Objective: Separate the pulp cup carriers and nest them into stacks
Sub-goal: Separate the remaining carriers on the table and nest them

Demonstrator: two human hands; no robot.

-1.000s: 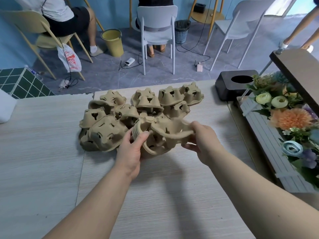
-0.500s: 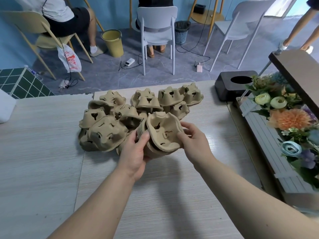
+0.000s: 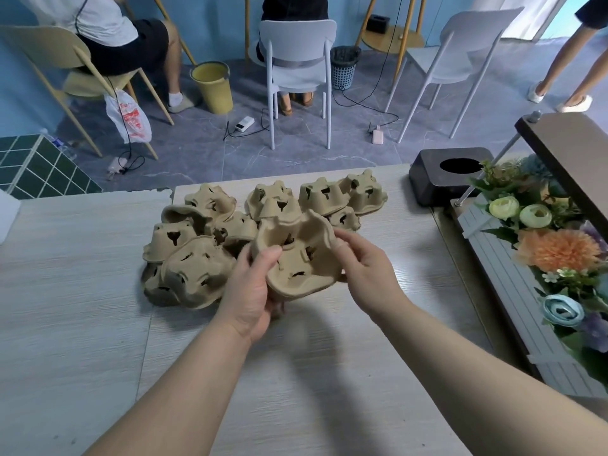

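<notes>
A heap of several tan pulp cup carriers [image 3: 210, 245] lies upside down on the pale wooden table [image 3: 98, 324]. Just in front of the heap I hold one carrier [image 3: 302, 258] tilted up, its cup hollows facing me. My left hand [image 3: 251, 291] grips its left rim, thumb over the edge. My right hand [image 3: 362, 264] holds its right edge with curled fingers. Whether a second carrier sits nested under the held one is hidden.
A black box with a round hole [image 3: 447, 174] stands at the table's far right corner. A planter of artificial flowers [image 3: 556, 251] runs along the right side. Beyond the table's far edge are chairs [image 3: 299, 74], a yellow bucket [image 3: 212, 85] and seated people.
The held carrier has turned from sideways to hollow side facing me and lifted slightly off the heap. My left thumb now hooks over its rim; my right hand has shifted along its right edge.
</notes>
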